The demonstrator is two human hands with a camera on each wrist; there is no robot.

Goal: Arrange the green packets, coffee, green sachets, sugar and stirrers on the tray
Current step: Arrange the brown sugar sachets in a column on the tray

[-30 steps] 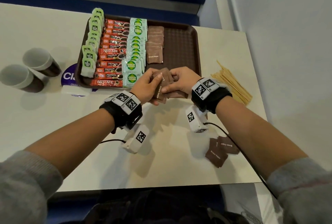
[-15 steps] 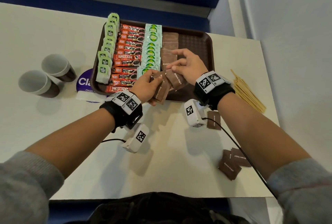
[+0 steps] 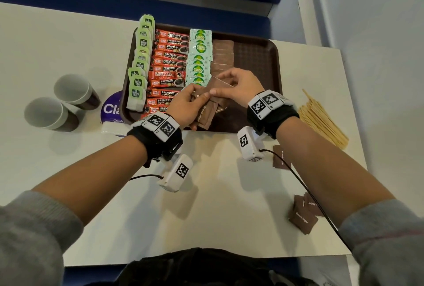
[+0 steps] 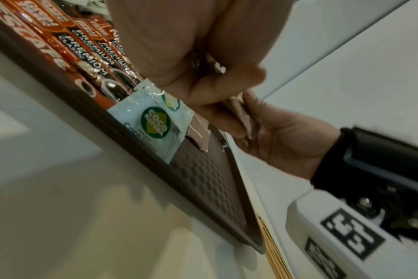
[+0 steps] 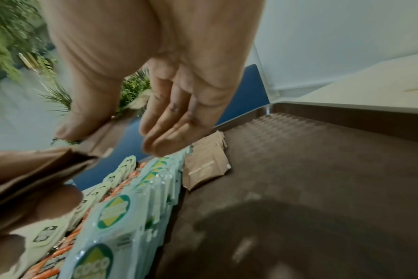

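The brown tray (image 3: 257,56) holds rows of green packets (image 3: 140,65), coffee sticks (image 3: 169,61), green sachets (image 3: 199,56) and brown sugar packets (image 3: 223,51). My left hand (image 3: 197,98) grips a fanned stack of sugar packets (image 3: 204,113) over the tray's front edge. My right hand (image 3: 219,85) pinches one sugar packet (image 3: 215,82) at the top of that stack, thumb against forefinger. In the right wrist view the thumb (image 5: 69,128) presses a brown packet (image 5: 100,139) while the other fingers (image 5: 165,136) stay extended. Stirrers (image 3: 321,120) lie on the table right of the tray.
Loose sugar packets lie on the table, one (image 3: 281,157) by my right wrist and a few (image 3: 302,214) near the front right edge. Two paper cups (image 3: 71,89) (image 3: 49,113) and a purple pack (image 3: 111,109) sit left of the tray. The wall (image 3: 378,22) is close on the right.
My right hand drew back from the sugar row on the tray to the stack in my left hand and now pinches a packet there. The left hand kept its stack.
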